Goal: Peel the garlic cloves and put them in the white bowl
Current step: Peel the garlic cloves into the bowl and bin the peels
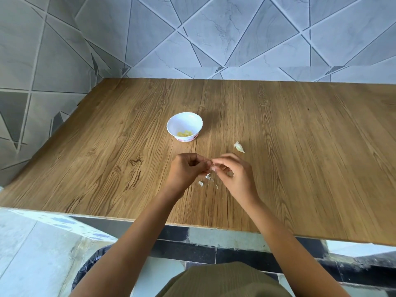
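Mid-peel: left hand (188,168) and right hand (233,174), fingers curled, both pinch a garlic clove (212,168) near the table's (310,168) front edge. Next I'd guess strip the skin, then drop it in the white bowl (184,123); an unpeeled clove (239,147) waits.

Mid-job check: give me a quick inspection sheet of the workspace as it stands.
Surface: wooden table, grain visible.
Job's things: white bowl holds peeled cloves; one unpeeled clove lies to its right, nearer; held clove mostly hidden.
Clutter: peel scraps on the table by the hands.
Hands: left hand and right hand both pinch the held clove.
Cables: nothing seen.
Surroundings: tiled wall; dark bin below table edge.
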Demonstrator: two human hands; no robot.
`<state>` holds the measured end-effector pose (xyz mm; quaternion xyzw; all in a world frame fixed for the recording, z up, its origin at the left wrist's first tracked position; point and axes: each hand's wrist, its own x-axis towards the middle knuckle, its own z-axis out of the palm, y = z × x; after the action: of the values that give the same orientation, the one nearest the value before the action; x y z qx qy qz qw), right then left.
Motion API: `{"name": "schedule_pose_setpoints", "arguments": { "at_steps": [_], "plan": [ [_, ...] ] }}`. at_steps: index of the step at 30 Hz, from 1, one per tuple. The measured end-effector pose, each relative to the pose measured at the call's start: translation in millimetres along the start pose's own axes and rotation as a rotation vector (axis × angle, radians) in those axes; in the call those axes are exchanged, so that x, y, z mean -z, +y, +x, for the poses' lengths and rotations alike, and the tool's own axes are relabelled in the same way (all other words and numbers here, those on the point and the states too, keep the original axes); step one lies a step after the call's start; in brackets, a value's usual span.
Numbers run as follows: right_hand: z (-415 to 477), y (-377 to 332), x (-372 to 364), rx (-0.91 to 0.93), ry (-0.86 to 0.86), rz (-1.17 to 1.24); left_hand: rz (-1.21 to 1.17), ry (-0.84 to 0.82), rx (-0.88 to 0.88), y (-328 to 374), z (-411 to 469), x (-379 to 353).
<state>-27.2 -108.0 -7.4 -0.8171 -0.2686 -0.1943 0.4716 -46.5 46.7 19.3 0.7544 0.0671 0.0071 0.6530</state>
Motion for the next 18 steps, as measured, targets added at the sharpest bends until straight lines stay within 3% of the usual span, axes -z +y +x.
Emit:
{"name": "schedule_pose_setpoints", "arguments": {
  "at_steps": [8,18],
  "plan": [
    [-3.5,-2.4,3.3,0.261,0.167,-0.335,-0.181,-0.063,0.112,-0.9,1.1,-1.4],
    [-1.9,1.3,5.5,0.353,0.164,-0.421,-0.207,-0.045,0.160,-1.2,-1.2,-6.0]
  ]
}}
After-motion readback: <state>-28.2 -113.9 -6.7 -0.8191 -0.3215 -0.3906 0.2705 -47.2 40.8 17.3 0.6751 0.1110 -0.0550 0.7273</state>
